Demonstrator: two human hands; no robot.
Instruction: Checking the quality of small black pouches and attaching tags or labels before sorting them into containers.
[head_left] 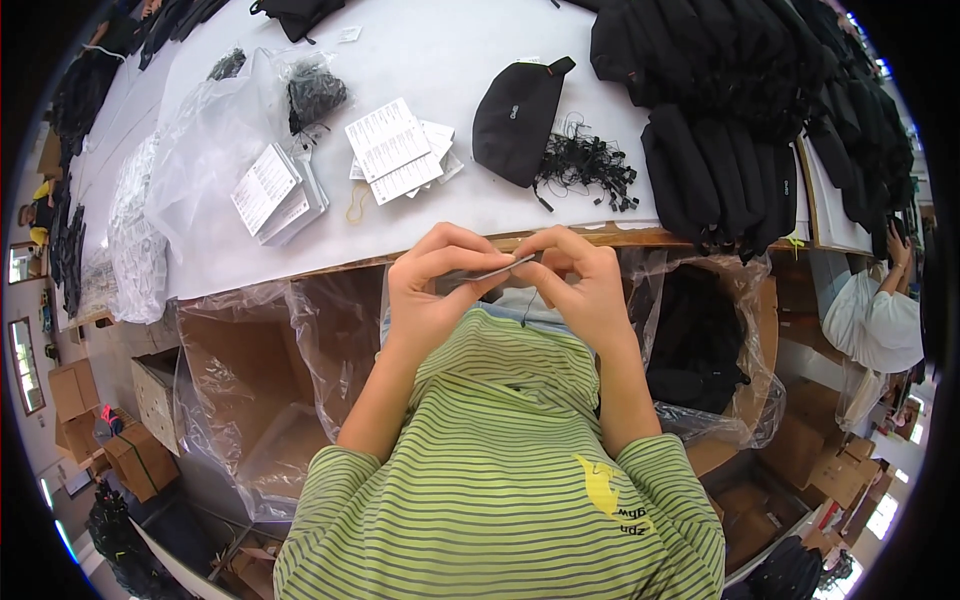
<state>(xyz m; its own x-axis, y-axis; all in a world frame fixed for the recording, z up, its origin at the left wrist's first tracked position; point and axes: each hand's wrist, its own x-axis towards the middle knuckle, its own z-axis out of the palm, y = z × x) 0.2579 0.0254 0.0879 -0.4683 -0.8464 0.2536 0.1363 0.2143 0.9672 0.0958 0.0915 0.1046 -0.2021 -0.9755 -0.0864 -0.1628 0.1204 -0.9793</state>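
In front of my chest, at the table's near edge, both hands pinch a thin hang tag [492, 271], seen almost edge-on. My left hand [432, 285] grips its left part between thumb and fingers. The fingers of my right hand [578, 280] are closed at its right end. A thin black string [527, 308] hangs below the right fingers. Beyond my hands lie a loose stack of white printed cards [390, 145] and a banded stack of cards [280, 195]. A black zip pouch [515, 120] lies farther off, with a tangle of black tag strings [590, 170] against it.
A large pile of black pouches [715, 60] covers the table's far right. Clear plastic bags [200, 140] lie on the left. Below the table edge, open boxes lined with plastic stand left [250, 380] and right [755, 340]. Another person's arm [898, 255] shows at far right.
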